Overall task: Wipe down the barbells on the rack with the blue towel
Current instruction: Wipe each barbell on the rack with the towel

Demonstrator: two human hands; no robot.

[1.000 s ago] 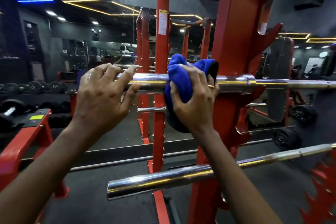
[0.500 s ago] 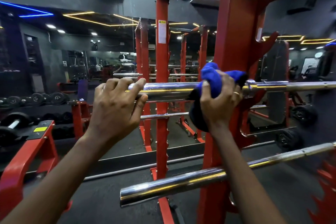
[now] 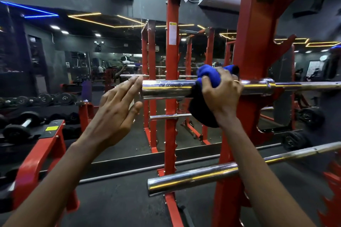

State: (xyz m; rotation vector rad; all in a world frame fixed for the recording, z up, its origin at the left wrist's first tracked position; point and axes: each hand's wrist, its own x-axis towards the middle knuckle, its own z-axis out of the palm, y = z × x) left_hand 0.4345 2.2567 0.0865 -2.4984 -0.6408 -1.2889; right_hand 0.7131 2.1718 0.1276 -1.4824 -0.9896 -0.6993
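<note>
An upper chrome barbell (image 3: 166, 89) lies level across the red rack (image 3: 252, 57). My right hand (image 3: 220, 94) grips the blue towel (image 3: 209, 76), wrapped over the bar's sleeve just left of the rack post. Part of the towel hangs dark below the bar. My left hand (image 3: 118, 108) is off the bar, fingers straight, at the sleeve's free left end and holding nothing. A lower chrome barbell (image 3: 193, 178) rests on the rack below, slanting up to the right.
A red upright post (image 3: 172, 97) stands behind the bars before a mirror wall. Dumbbells (image 3: 20, 127) sit on a rack at left, with a red frame (image 3: 36, 162) below them. Weight plates (image 3: 311, 118) hang at right. The floor is dark rubber.
My left hand has let go of the upper bar's sleeve and opened at its end. My right hand has slid the towel right along the sleeve, toward the rack post.
</note>
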